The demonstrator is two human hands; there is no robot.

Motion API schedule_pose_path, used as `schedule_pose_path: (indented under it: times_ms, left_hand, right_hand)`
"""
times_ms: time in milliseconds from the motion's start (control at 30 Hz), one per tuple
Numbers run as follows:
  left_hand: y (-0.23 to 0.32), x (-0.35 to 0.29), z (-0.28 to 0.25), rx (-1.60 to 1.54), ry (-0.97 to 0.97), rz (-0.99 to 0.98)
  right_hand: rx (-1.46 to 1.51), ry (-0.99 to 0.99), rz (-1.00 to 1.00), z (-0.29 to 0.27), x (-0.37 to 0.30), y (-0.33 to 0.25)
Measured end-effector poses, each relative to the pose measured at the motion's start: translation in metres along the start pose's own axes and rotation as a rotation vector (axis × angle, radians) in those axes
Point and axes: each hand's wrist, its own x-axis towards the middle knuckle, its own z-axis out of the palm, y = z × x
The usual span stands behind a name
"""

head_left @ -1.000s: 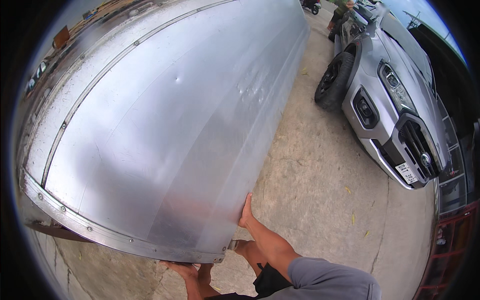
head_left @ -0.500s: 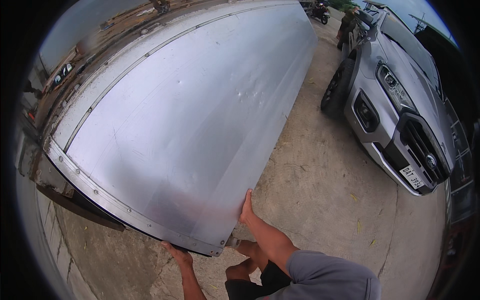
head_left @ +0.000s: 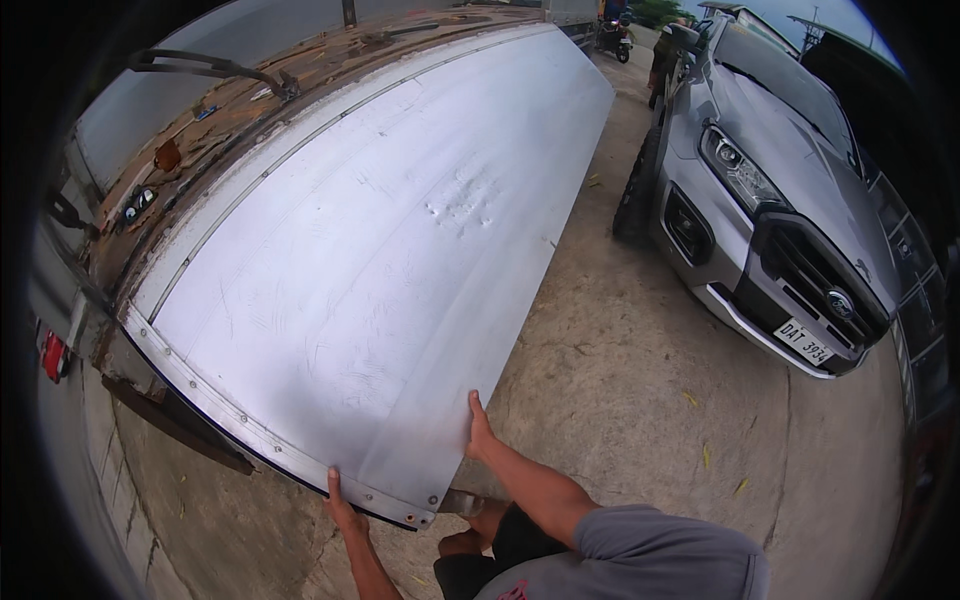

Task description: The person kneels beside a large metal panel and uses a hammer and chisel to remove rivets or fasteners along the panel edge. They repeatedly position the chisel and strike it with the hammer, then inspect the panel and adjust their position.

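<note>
A large silver metal panel (head_left: 330, 250), dented and scratched, with a riveted strip along its near end, slants beside a truck bed. My left hand (head_left: 342, 508) grips the near end left of the corner, thumb on the riveted strip, fingers hidden beneath. My right hand (head_left: 481, 430) holds the panel's right edge just beyond that corner, its thumb up on the face and the other fingers out of sight underneath. My legs stand close to the near corner, partly covered by the panel.
Left of the panel runs a worn truck bed (head_left: 190, 150) littered with debris, with a bent metal bar (head_left: 205, 66) above it. A silver pickup (head_left: 780, 190) is parked on the right. Concrete ground (head_left: 620, 400) lies between. A motorcycle (head_left: 616, 42) and a person (head_left: 662, 62) are farther back.
My left hand has shifted from under the near edge to a thumb-over grip. My right hand keeps its hold. The panel's angle in view has changed, and more of the truck bed shows.
</note>
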Motion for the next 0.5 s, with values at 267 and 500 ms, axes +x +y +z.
schedule_pose_path:
  times_ms: [267,500]
  left_hand:
    - [0.034,-0.063,0.03,-0.006,-0.049,-0.031]
    - [0.035,-0.056,0.006,0.01,-0.124,-0.073]
  right_hand:
    - [0.005,-0.129,-0.056,-0.013,-0.047,-0.028]
    - [0.031,-0.126,-0.011,0.0,-0.079,-0.023]
